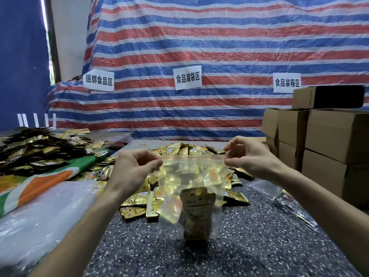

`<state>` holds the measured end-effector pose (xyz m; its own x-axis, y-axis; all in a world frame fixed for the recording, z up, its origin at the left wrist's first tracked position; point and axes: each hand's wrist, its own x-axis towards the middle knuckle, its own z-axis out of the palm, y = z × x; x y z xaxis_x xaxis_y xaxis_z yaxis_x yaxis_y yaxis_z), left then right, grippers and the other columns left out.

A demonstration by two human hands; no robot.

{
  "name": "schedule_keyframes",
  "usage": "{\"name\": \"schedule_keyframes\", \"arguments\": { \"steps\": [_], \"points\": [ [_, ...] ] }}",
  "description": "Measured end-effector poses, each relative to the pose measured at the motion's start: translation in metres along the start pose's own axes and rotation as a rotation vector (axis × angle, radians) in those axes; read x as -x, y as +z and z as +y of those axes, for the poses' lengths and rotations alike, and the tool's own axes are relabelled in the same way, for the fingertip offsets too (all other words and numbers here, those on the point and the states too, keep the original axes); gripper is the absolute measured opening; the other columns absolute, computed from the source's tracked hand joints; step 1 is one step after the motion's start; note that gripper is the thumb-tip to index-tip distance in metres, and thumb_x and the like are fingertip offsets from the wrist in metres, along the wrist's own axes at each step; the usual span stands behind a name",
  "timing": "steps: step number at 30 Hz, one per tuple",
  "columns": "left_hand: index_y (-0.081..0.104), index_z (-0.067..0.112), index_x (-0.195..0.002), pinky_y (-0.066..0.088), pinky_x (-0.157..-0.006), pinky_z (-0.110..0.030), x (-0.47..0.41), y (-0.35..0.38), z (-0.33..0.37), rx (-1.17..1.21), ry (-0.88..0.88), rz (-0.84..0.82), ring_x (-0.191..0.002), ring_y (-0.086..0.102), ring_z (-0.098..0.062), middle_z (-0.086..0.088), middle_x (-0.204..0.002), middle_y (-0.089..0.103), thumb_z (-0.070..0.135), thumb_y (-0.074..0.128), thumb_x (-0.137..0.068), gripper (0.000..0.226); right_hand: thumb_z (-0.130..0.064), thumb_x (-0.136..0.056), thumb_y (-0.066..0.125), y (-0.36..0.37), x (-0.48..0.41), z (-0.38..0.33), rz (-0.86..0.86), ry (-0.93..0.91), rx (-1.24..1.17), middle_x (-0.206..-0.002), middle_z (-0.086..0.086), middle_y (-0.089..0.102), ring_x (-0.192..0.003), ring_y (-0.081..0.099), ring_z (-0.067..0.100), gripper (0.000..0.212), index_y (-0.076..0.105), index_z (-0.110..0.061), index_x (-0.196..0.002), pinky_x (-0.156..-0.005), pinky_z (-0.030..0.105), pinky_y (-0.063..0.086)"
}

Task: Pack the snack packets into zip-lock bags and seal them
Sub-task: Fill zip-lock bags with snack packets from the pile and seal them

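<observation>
A clear zip-lock bag hangs in the air above the speckled table, stretched flat along its red-lined top strip. My left hand pinches the strip's left end and my right hand pinches its right end. Inside the bag lie several golden-brown snack packets, sunk to the bottom. Behind the bag a heap of loose golden snack packets covers the table's middle.
A bigger mound of dark and gold packets lies at the far left, beside a green-orange sack and clear plastic sheeting. Stacked cardboard boxes stand at the right. A filled clear bag lies at the right of the table.
</observation>
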<state>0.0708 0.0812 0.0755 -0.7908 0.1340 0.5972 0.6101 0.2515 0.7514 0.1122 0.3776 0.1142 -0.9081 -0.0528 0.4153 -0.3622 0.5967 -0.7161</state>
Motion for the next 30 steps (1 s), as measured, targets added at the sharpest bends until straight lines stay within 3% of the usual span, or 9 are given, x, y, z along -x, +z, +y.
{"name": "schedule_keyframes", "arguments": {
  "steps": [2, 4, 6, 7, 10, 13, 17, 25, 30],
  "points": [
    [0.074, 0.011, -0.080, 0.058, -0.068, -0.027, 0.000, 0.005, -0.001, -0.031, 0.012, 0.023, -0.071, 0.071, -0.017, -0.007, -0.073, 0.074, 0.005, 0.074, -0.086, 0.008, 0.005, -0.085, 0.071, 0.004, -0.002, 0.002, 0.028, -0.001, -0.013, -0.093, 0.012, 0.070, -0.087, 0.068, 0.023, 0.023, 0.060, -0.011, -0.098, -0.079, 0.039, 0.057],
    [0.073, 0.012, -0.079, 0.057, -0.069, -0.028, 0.001, 0.010, -0.003, -0.037, 0.011, 0.061, -0.070, 0.070, -0.017, -0.006, -0.072, 0.073, 0.005, 0.073, -0.087, 0.011, 0.002, -0.084, 0.070, 0.007, -0.003, 0.002, 0.021, 0.010, 0.014, -0.096, 0.011, 0.068, -0.092, 0.066, 0.024, 0.023, 0.061, -0.012, -0.099, -0.076, 0.034, 0.057],
    [0.072, 0.014, -0.078, 0.058, -0.069, -0.028, 0.002, 0.014, -0.004, -0.031, 0.013, 0.078, -0.071, 0.070, -0.018, -0.005, -0.073, 0.073, 0.005, 0.072, -0.087, 0.013, -0.017, -0.080, 0.072, 0.009, -0.003, -0.001, -0.022, 0.002, 0.100, -0.104, 0.002, 0.066, -0.100, 0.063, 0.017, 0.030, 0.060, -0.016, -0.108, -0.074, 0.022, 0.049],
    [0.072, 0.014, -0.078, 0.058, -0.070, -0.028, 0.003, 0.016, -0.004, -0.030, 0.019, 0.071, -0.071, 0.070, -0.017, -0.005, -0.073, 0.073, 0.005, 0.072, -0.087, 0.013, -0.032, -0.077, 0.070, 0.012, -0.002, -0.005, -0.055, -0.031, 0.174, -0.113, -0.005, 0.062, -0.105, 0.060, 0.012, 0.044, 0.058, -0.018, -0.117, -0.076, 0.018, 0.044],
    [0.072, 0.017, -0.080, 0.057, -0.070, -0.025, 0.003, 0.023, 0.003, -0.040, 0.049, 0.019, -0.072, 0.070, -0.012, -0.002, -0.075, 0.073, 0.007, 0.073, -0.087, 0.012, -0.052, -0.080, 0.067, 0.031, -0.005, -0.023, -0.154, -0.209, 0.359, -0.131, -0.013, 0.050, -0.119, 0.047, 0.006, 0.064, 0.052, -0.023, -0.135, -0.089, 0.020, 0.036],
    [0.072, 0.016, -0.082, 0.058, -0.071, -0.032, 0.001, 0.026, 0.010, -0.088, 0.094, -0.013, -0.074, 0.070, -0.016, -0.001, -0.075, 0.072, 0.010, 0.073, -0.088, 0.009, -0.041, -0.089, 0.070, 0.055, -0.013, -0.041, -0.211, -0.306, 0.398, -0.129, -0.004, 0.062, -0.115, 0.056, 0.009, 0.043, 0.064, -0.018, -0.125, -0.096, 0.029, 0.045],
    [0.071, 0.016, -0.082, 0.057, -0.073, -0.041, 0.002, 0.023, 0.014, -0.107, 0.126, -0.039, -0.074, 0.068, -0.020, -0.003, -0.075, 0.071, 0.011, 0.071, -0.090, 0.009, -0.029, -0.090, 0.070, 0.070, -0.020, -0.054, -0.180, -0.353, 0.333, -0.094, -0.004, 0.075, -0.087, 0.068, 0.008, 0.016, 0.076, -0.016, -0.095, -0.079, 0.035, 0.058],
    [0.070, 0.020, -0.082, 0.055, -0.072, -0.053, 0.007, 0.017, 0.013, -0.075, 0.128, -0.050, -0.075, 0.068, -0.029, -0.006, -0.074, 0.071, 0.010, 0.071, -0.090, 0.012, -0.022, -0.086, 0.073, 0.074, -0.023, -0.058, -0.156, -0.357, 0.261, -0.073, -0.008, 0.070, -0.068, 0.063, 0.006, 0.008, 0.077, -0.015, -0.085, -0.064, 0.030, 0.053],
    [0.069, 0.020, -0.083, 0.056, -0.069, -0.048, 0.006, 0.015, 0.014, -0.120, 0.157, -0.103, -0.072, 0.067, -0.023, -0.001, -0.075, 0.069, 0.013, 0.069, -0.091, 0.011, -0.025, -0.087, 0.072, 0.074, -0.024, -0.060, -0.164, -0.356, 0.296, -0.076, -0.005, 0.070, -0.070, 0.062, 0.008, 0.008, 0.076, -0.020, -0.081, -0.067, 0.034, 0.056]
  ]
}}
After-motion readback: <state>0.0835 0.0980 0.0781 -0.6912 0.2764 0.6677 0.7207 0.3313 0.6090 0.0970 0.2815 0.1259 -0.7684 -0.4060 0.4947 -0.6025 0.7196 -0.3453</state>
